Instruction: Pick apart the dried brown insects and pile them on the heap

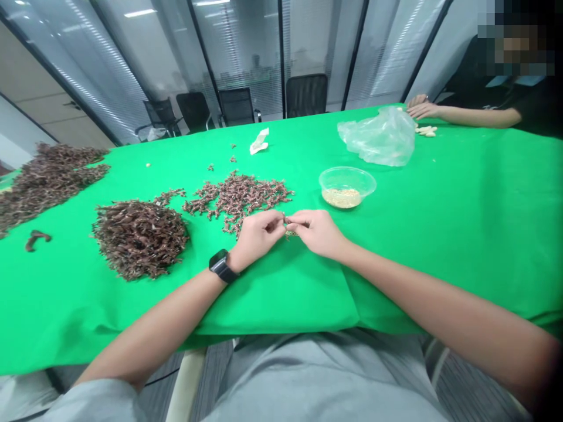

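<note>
My left hand [260, 232], a dark watch on its wrist, is closed in a pinch. My right hand [320, 234] pinches close beside it, the fingertips almost meeting. Between the fingertips is a small brown dried piece [287, 221], mostly covered by the fingers. Tiny pale bits [290, 233] lie on the cloth just under the hands. Behind my left hand spreads a loose heap of short brown dried pieces [241, 196]. A denser round pile of dried twiggy pieces [141, 237] sits to the left. Right of my hands stands a clear plastic bowl [372, 183] with pale yellowish grains [342, 198] in it.
A green cloth [461, 234] covers the table. Another large brown pile [48, 176] lies at the far left, with a single curved piece [37, 239] nearby. Farther back are a crumpled white paper [259, 142] and a clear plastic bag [380, 138]. Another person's hands [421, 109] rest by pale pieces [426, 130].
</note>
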Action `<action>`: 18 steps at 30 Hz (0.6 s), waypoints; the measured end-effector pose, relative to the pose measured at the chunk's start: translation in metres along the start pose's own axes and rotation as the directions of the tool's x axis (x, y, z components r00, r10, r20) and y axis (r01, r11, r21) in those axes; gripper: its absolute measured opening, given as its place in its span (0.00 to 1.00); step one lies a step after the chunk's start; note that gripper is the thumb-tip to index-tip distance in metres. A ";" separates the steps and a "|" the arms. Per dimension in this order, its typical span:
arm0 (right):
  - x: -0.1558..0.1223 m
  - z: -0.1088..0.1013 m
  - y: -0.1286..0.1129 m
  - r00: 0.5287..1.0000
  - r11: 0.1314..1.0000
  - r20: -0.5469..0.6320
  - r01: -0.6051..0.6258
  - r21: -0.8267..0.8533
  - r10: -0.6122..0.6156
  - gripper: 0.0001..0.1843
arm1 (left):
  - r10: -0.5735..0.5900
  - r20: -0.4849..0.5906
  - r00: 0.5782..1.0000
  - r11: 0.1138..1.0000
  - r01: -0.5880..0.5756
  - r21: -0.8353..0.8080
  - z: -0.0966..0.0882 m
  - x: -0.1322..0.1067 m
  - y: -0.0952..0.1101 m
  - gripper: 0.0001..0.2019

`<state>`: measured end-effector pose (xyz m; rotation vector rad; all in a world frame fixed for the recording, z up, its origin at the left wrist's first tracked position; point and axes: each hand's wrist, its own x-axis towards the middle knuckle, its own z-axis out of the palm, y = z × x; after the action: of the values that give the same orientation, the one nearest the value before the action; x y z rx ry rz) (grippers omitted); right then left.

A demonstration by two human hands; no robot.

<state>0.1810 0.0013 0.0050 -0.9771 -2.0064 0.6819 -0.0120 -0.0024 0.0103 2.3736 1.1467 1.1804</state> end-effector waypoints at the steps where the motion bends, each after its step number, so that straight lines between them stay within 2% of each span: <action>1: 0.000 0.000 0.001 1.000 1.000 0.020 -0.024 0.019 0.024 0.14 | 0.094 0.023 0.995 0.992 -0.095 0.087 -0.002 0.000 -0.002 0.06; 3: 0.001 -0.001 0.002 0.993 0.992 0.067 -0.102 0.072 0.097 0.14 | 0.264 0.119 0.957 0.927 -0.286 0.244 -0.007 0.000 -0.006 0.08; 5: 0.002 -0.003 0.002 0.974 0.969 0.117 -0.209 0.131 0.194 0.16 | 0.376 0.236 0.896 0.817 -0.441 0.371 -0.010 0.002 -0.009 0.12; 7: 0.002 -0.005 0.002 0.948 0.932 0.157 -0.306 0.193 0.278 0.19 | 0.424 0.308 0.852 0.729 -0.523 0.442 -0.013 0.003 -0.010 0.13; 9: 0.003 -0.006 0.001 0.930 0.901 0.187 -0.357 0.247 0.318 0.22 | 0.429 0.308 0.849 0.723 -0.528 0.445 -0.012 0.004 -0.010 0.13; 11: 0.004 -0.007 0.001 0.938 0.901 0.164 -0.341 0.267 0.306 0.22 | 0.370 0.221 0.902 0.817 -0.429 0.384 -0.010 0.004 -0.008 0.11; 13: 0.005 -0.006 0.002 0.975 0.946 0.061 -0.223 0.236 0.215 0.18 | 0.190 0.075 0.979 0.951 -0.203 0.235 -0.006 0.004 -0.005 0.09; 14: 0.006 -0.006 0.003 0.990 0.969 -0.006 -0.137 0.206 0.141 0.15 | 0.061 0.021 0.998 0.991 -0.064 0.119 -0.004 0.004 -0.003 0.09; 16: 0.007 -0.005 0.006 0.994 0.991 -0.112 0.023 0.133 -0.008 0.10 | -0.193 0.020 0.981 0.968 0.194 -0.157 -0.001 0.005 0.000 0.10; 18: 0.007 -0.004 0.008 0.985 0.992 -0.152 0.098 0.075 -0.086 0.10 | -0.342 0.120 0.932 0.846 0.360 -0.392 0.001 0.007 0.002 0.10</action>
<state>0.1846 0.0120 0.0048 -0.8554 -1.8659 0.6176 -0.0074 0.0019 0.0145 1.7771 1.1265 1.1008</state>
